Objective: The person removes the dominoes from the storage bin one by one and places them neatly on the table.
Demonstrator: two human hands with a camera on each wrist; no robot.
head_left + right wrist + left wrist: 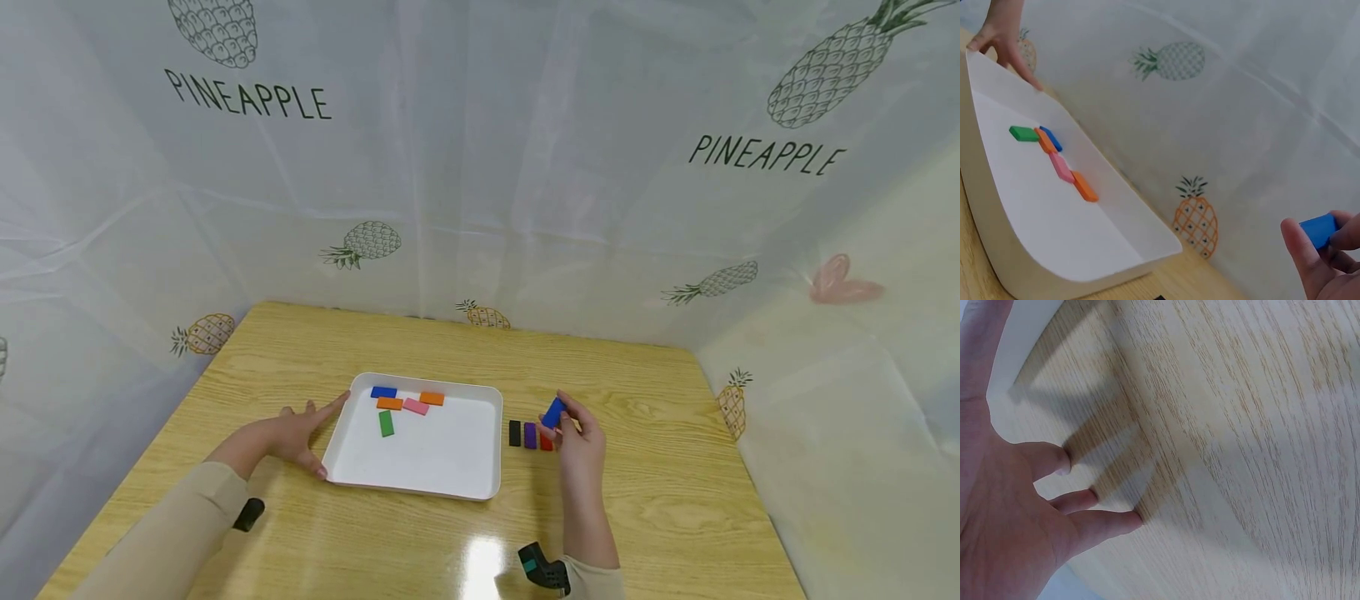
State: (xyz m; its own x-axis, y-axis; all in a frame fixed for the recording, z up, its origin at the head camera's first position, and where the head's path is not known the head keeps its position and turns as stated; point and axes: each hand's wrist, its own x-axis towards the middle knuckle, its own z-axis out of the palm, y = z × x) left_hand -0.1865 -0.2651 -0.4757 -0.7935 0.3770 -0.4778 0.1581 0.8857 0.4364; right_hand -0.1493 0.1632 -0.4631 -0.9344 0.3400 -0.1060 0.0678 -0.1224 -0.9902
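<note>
My right hand [581,437] pinches a blue rectangular block [554,412] between thumb and fingers, held over the table just right of the tray. In the right wrist view the blue block [1319,230] shows between the fingertips. My left hand [292,436] is spread at the left side of the white tray [420,490], index finger and thumb touching its rim. The left wrist view shows the other fingers of that hand [1016,506] stretched over bare wood. Below the right hand, a black block [514,433], a purple block [530,435] and a partly hidden red block [546,442] stand in a row.
Inside the tray, toward its back left, lie a blue block [384,392], two orange blocks, a pink block [416,407] and a green block [386,423]. The wooden table [405,550] is bordered behind and at the sides by a pineapple-print curtain [487,167].
</note>
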